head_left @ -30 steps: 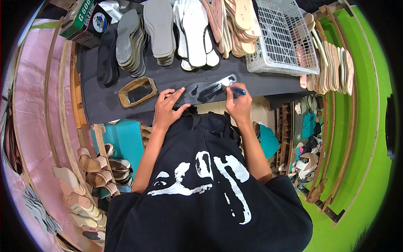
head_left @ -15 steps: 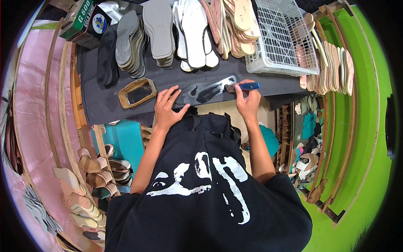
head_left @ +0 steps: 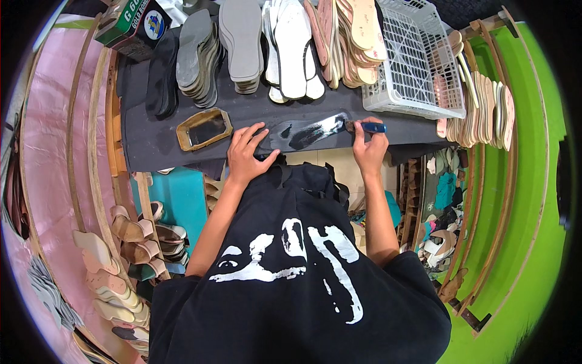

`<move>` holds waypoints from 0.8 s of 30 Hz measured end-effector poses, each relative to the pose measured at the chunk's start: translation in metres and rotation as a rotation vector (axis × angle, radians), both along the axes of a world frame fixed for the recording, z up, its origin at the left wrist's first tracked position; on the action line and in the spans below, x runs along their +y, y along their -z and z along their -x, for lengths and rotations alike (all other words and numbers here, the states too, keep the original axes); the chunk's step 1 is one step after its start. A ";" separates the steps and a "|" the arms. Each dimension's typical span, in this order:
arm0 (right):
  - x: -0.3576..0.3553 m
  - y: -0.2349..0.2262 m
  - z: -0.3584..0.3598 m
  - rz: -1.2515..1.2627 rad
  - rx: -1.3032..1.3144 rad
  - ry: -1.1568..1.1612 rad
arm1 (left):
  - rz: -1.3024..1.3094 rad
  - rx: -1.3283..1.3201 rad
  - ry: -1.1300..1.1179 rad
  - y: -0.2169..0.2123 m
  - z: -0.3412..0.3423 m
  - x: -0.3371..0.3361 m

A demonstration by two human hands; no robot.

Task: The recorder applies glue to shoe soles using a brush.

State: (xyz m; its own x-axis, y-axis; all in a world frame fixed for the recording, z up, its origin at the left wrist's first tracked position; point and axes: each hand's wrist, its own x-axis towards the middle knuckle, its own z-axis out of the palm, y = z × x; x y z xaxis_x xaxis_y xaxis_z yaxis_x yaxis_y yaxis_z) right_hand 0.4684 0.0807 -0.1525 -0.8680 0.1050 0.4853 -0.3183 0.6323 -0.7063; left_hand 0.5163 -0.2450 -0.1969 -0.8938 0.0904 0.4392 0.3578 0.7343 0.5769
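Note:
A dark shoe sole piece (head_left: pixel 284 134) lies flat on the black-covered table, with a wet, shiny streak across its middle and right part. My left hand (head_left: pixel 247 156) rests at its left end, fingers spread, the thumb by its near edge. In my right hand (head_left: pixel 371 151) is a brush (head_left: pixel 374 127) with a blue handle, pinched between thumb and fingers. Its head touches the right end of the sole piece. To the left of my left hand stands a crusted, tan open container (head_left: pixel 226 128) with something dark inside.
Along the table's back stand stacks of black (head_left: pixel 162 79), grey (head_left: pixel 241 51), white (head_left: pixel 291 54) and beige soles (head_left: pixel 362 30). A white plastic basket (head_left: pixel 418 106) is at the back right, beside more beige soles (head_left: pixel 485 115). A green tin (head_left: pixel 130 30) sits back left. Wooden racks flank both sides.
My right hand and the brush have moved right along the sole piece to its end. The left hand stays spread on the left end. The whole view has shifted slightly.

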 end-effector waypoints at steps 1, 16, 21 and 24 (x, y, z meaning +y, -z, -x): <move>-0.001 0.001 0.003 0.047 -0.014 0.008 | -0.001 -0.002 -0.002 0.000 0.000 0.000; 0.003 -0.009 0.013 -0.001 -0.054 0.009 | 0.027 0.006 -0.029 -0.004 -0.001 0.004; 0.004 -0.011 0.009 0.058 -0.093 -0.003 | 0.032 -0.013 -0.038 -0.004 0.000 0.004; 0.000 -0.020 0.011 0.039 -0.110 -0.007 | 0.048 -0.018 -0.041 -0.008 0.000 0.006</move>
